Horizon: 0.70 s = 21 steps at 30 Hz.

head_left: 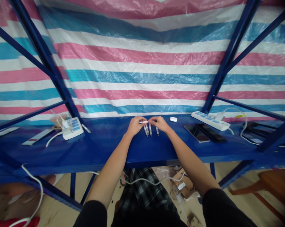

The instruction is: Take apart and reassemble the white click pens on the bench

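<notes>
Near the back edge of the blue table, my left hand (135, 125) is closed on one end of a white pen (143, 122), held level. My right hand (159, 122) has its fingertips together at the pen's other end. Several more pens lie side by side just below the hands: one (146, 130) at the left, one (150, 130) in the middle and one (157, 131) under my right hand. Their dark tips point toward me, and their far ends are partly hidden by the fingers.
At the right are a white case (173, 119), a power strip (210, 120), and two phones, one black-screened (196, 133). A second power strip (72, 128) and another pen (86, 128) lie at the left. Blue metal posts frame the table (104, 142); a striped sheet (142, 75) hangs behind.
</notes>
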Each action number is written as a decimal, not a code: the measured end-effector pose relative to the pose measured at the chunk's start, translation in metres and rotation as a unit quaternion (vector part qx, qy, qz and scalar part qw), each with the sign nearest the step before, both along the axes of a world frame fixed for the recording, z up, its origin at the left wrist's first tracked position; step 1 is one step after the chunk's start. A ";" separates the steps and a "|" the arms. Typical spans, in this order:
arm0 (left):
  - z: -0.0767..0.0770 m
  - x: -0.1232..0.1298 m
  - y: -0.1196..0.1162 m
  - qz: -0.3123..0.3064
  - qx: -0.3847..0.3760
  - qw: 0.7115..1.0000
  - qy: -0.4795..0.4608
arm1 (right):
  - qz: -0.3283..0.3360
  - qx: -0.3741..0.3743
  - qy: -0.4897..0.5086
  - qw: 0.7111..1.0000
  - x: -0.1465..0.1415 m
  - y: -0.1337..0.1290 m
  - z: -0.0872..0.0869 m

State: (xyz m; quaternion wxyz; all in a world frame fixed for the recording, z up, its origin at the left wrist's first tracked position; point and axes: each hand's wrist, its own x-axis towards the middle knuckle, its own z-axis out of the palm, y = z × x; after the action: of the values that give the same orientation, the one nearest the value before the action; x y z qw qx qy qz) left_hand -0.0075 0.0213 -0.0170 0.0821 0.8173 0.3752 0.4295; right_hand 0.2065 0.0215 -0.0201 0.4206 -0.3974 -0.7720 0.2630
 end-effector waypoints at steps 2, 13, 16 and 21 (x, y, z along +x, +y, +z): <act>0.000 0.000 0.000 0.003 0.013 1.000 -0.005 | 0.000 0.002 -0.005 1.000 0.000 -0.001 0.001; 0.002 0.002 -0.004 -0.005 0.030 1.000 -0.003 | 0.002 0.035 -0.016 0.999 -0.001 -0.002 0.002; 0.002 0.002 -0.004 -0.003 0.028 1.000 -0.001 | -0.007 0.024 -0.034 0.999 -0.002 -0.004 0.003; 0.002 0.002 -0.004 0.000 0.032 0.999 0.005 | 0.001 0.025 -0.044 0.999 -0.003 -0.007 0.005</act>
State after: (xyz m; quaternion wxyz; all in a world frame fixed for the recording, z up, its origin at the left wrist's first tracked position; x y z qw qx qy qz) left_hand -0.0058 0.0175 -0.0155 0.0542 0.8217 0.3613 0.4375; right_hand 0.2034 0.0140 -0.0155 0.3956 -0.3968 -0.7969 0.2259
